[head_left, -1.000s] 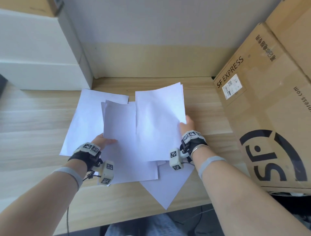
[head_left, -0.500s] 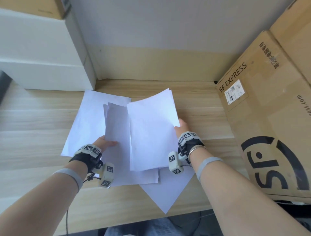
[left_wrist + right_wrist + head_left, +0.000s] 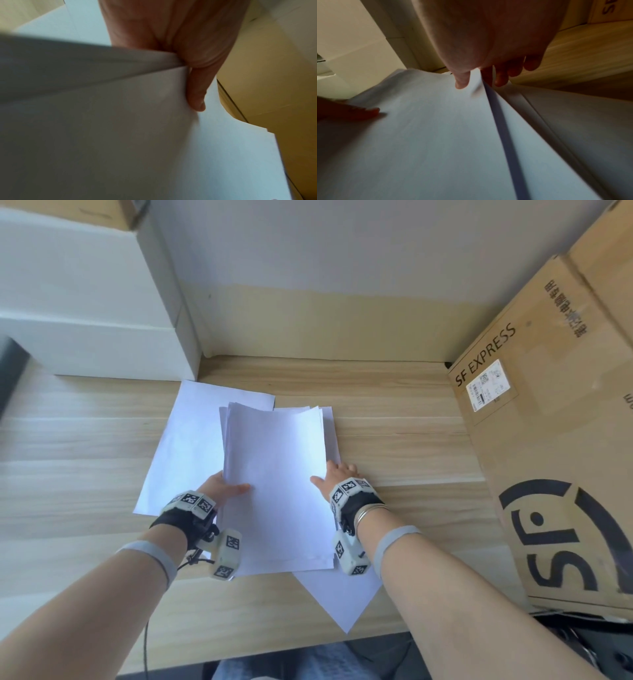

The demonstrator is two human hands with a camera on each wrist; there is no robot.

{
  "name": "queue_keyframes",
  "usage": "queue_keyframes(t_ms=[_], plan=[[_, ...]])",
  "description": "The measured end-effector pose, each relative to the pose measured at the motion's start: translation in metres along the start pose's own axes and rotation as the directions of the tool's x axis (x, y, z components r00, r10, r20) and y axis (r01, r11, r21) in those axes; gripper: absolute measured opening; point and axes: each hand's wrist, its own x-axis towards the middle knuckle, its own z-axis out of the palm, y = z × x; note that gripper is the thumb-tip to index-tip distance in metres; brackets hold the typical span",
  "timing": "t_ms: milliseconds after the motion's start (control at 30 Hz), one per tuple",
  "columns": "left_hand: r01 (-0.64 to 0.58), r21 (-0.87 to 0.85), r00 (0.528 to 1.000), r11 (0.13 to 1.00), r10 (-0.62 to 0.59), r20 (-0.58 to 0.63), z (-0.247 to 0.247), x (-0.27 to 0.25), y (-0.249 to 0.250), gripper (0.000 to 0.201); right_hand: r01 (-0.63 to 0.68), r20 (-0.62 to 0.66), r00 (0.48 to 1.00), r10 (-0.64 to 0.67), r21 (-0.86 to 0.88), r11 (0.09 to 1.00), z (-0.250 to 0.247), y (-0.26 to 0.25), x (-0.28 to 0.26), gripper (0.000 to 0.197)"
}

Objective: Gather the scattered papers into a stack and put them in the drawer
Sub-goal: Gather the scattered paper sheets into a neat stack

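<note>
A pile of several white sheets lies in the middle of the wooden desk, its edges roughly lined up. My left hand holds the pile's left edge, thumb on top and fingers underneath. My right hand pinches the right edge, thumb on top and fingers below. One loose sheet sticks out to the left under the pile. Another sheet pokes out at the near edge, its corner pointing at me. No drawer shows in any view.
A large SF Express cardboard box stands on the desk at the right. White boxes are stacked at the back left against the wall. A dark object shows at the far left edge.
My right hand swung its raised sheets leftward and down onto those in my left hand. The two bunches now form one pile lying flat on the desk.
</note>
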Motion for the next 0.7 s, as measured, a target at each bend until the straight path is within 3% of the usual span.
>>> queue_keyframes(t_ms=[67, 133, 233, 300, 367, 467, 600, 700], plan=[[-0.034, -0.050, 0.999, 0.998, 0.035, 0.013, -0.002, 0.000, 0.001, 0.038, -0.019, -0.023, 1.000, 0.021, 0.063, 0.998, -0.002, 0.006, 0.000, 0.053], [-0.102, -0.088, 0.993, 0.991, 0.106, 0.042, -0.003, -0.003, 0.008, 0.019, -0.051, -0.044, 0.997, 0.065, 0.260, 0.964, -0.006, 0.013, 0.004, 0.055], [-0.229, -0.121, 0.967, 0.966, 0.240, 0.081, -0.004, -0.015, 0.031, 0.021, -0.009, -0.073, 0.994, 0.082, 0.691, 0.722, -0.021, 0.015, 0.008, 0.046], [-0.305, -0.125, 0.945, 0.944, 0.317, 0.081, -0.005, -0.021, 0.050, 0.023, 0.096, -0.168, 0.982, 0.085, 0.835, 0.542, -0.038, 0.013, 0.003, 0.032], [-0.357, -0.149, 0.929, 0.922, 0.367, 0.043, -0.006, -0.025, 0.068, 0.022, 0.225, -0.284, 0.956, 0.076, 0.874, 0.431, -0.061, 0.009, -0.005, 0.027], [-0.411, -0.190, 0.910, 0.892, 0.415, -0.021, -0.010, -0.031, 0.092, 0.023, 0.342, -0.380, 0.923, 0.054, 0.878, 0.334, -0.097, 0.002, -0.014, 0.030], [-0.476, -0.207, 0.879, 0.855, 0.469, -0.084, -0.013, -0.040, 0.112, 0.014, 0.371, -0.402, 0.915, 0.042, 0.877, 0.304, -0.124, -0.004, -0.023, 0.030], [-0.522, -0.213, 0.853, 0.826, 0.505, -0.131, -0.016, -0.045, 0.117, 0.019, 0.411, -0.429, 0.903, 0.022, 0.877, 0.248, -0.131, -0.010, -0.031, 0.029]])
